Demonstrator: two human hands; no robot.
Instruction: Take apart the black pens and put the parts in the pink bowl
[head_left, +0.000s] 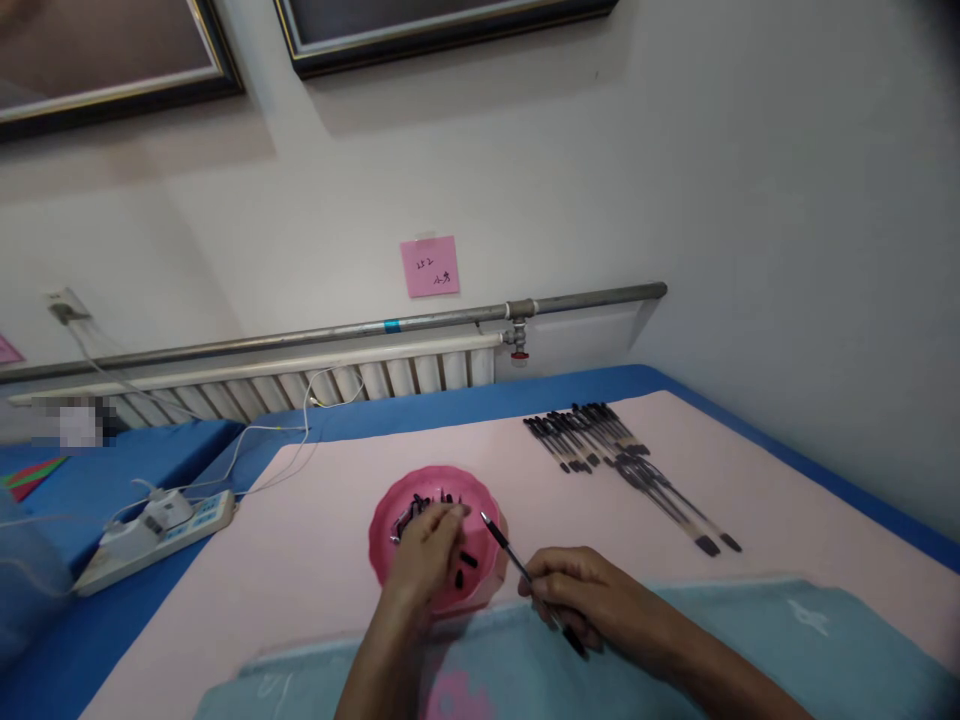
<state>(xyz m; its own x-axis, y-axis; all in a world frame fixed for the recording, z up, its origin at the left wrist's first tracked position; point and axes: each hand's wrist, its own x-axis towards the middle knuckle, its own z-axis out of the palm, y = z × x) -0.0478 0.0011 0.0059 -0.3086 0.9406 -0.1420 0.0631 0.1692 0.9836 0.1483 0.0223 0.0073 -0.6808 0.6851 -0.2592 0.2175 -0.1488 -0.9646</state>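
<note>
Head | right hand [581, 590] grips pen [517, 562], tip toward 11 o'clock | likely light, stiff; take mid-length | left hand [429, 545] at bowl [385, 512], fingers' grip unclear

Dish [381, 540]: smooth plastic, moderate gloss on my feed.
Held pen [499, 538]: clear plastic barrel, shiny; darker grip, matt.
Loose cap [469, 559]: black plastic.
Table covering [315, 520]: smooth, matt; I cannot tell paper from cloth.
Towel [307, 680]: soft matt cloth.
Pipe [315, 343]: bare metal, dull sheen.
Wall note [430, 267]: matt paper.
</note>
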